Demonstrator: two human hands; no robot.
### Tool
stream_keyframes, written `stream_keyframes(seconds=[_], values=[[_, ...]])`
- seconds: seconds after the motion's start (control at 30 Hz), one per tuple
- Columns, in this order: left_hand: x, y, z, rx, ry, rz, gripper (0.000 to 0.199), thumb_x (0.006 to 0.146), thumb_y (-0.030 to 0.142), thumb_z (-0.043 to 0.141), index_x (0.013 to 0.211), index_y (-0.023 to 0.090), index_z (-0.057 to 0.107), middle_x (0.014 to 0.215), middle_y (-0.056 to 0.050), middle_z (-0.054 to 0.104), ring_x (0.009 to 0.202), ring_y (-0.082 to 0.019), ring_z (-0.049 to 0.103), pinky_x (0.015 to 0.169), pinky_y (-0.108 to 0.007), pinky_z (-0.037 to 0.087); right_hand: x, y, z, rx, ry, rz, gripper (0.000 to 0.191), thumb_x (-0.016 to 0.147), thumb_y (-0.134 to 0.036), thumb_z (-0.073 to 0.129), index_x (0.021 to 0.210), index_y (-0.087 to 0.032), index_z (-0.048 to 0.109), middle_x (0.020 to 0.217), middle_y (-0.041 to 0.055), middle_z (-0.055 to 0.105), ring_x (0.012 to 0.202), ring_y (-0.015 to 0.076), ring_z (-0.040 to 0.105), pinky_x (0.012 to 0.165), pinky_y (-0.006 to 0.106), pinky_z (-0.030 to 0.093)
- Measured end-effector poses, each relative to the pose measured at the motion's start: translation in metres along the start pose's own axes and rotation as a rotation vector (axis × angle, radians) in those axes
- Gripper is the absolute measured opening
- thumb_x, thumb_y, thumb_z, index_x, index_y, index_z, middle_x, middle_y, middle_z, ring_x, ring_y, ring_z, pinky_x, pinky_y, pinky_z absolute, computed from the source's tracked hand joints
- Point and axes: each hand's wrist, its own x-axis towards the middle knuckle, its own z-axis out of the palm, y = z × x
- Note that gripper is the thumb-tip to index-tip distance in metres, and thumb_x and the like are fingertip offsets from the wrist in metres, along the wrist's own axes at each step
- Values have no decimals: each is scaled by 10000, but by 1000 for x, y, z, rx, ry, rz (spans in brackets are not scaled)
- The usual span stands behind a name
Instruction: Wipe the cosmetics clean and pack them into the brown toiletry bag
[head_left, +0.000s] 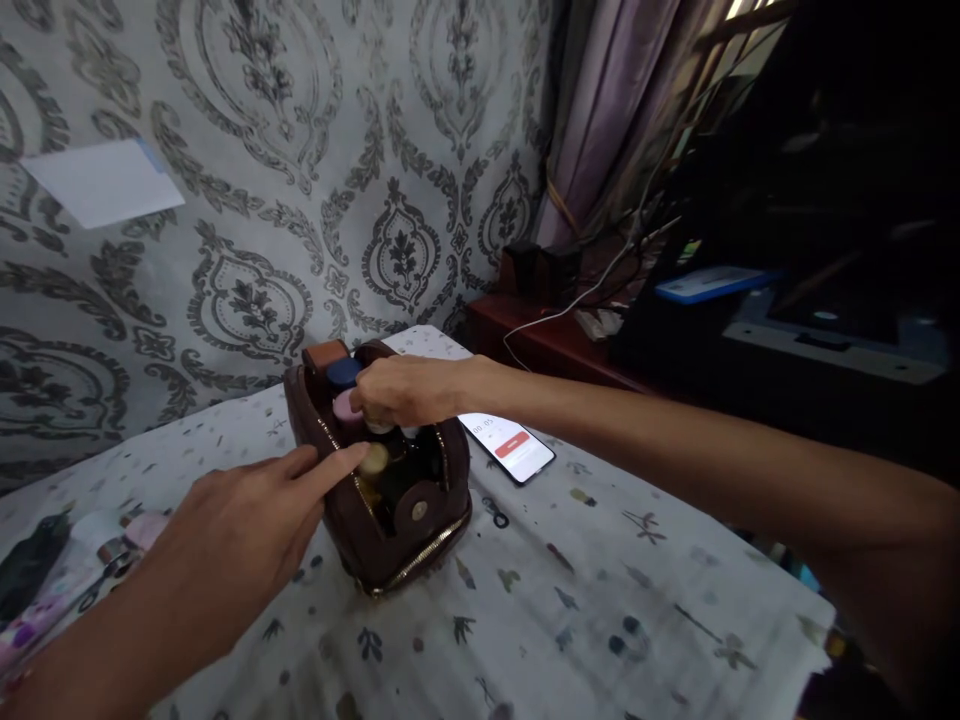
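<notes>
A dark brown toiletry bag with a gold zip stands unzipped on the bed, packed with small containers. My right hand reaches into its top from the right, fingers curled down. Its fingertips are against a pink cap, and whatever lies beneath the fingers is hidden. Behind that cap sits a blue lid. My left hand is at the bag's left side, one finger stretched over the zipped edge beside a pale yellow cap; its other fingers are partly hidden.
A lit phone lies right of the bag on the patterned white sheet. Bottles and pouches cluster at the left. Beyond the bed, a reddish wooden surface carries cables near a large dark screen. Patterned wallpaper rises behind.
</notes>
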Motion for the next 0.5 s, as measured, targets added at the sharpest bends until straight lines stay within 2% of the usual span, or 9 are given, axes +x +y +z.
stream_keyframes(seconds=[0.07,0.13,0.33,0.5], values=[[0,-5,3,137,-136,155,435,913,319,339,1170,251,682,896,-42,743,602,-166,674,521,-235,503,-1,0,-2,28,-3,13,127,772,-44,539,754,-138,622,654,-11,539,566,104,337,543,269,243],[-8,-11,7,209,-176,197,409,951,261,311,1205,236,632,990,-62,733,668,-175,692,576,-260,533,-3,0,-4,57,-14,21,123,763,-39,547,730,-139,611,644,-17,521,572,103,342,544,269,240],[-26,-17,15,251,-34,225,362,984,235,294,1239,201,549,1009,-69,725,728,-174,719,573,-246,528,-7,6,-4,165,13,-14,126,765,-51,565,673,-135,585,667,-13,539,597,98,390,578,259,270],[-26,-14,18,246,12,222,360,992,243,300,1209,176,579,916,-64,708,683,-171,700,513,-236,490,-6,8,-1,266,146,35,83,809,-89,581,830,-122,655,726,-3,593,641,103,465,627,242,311]])
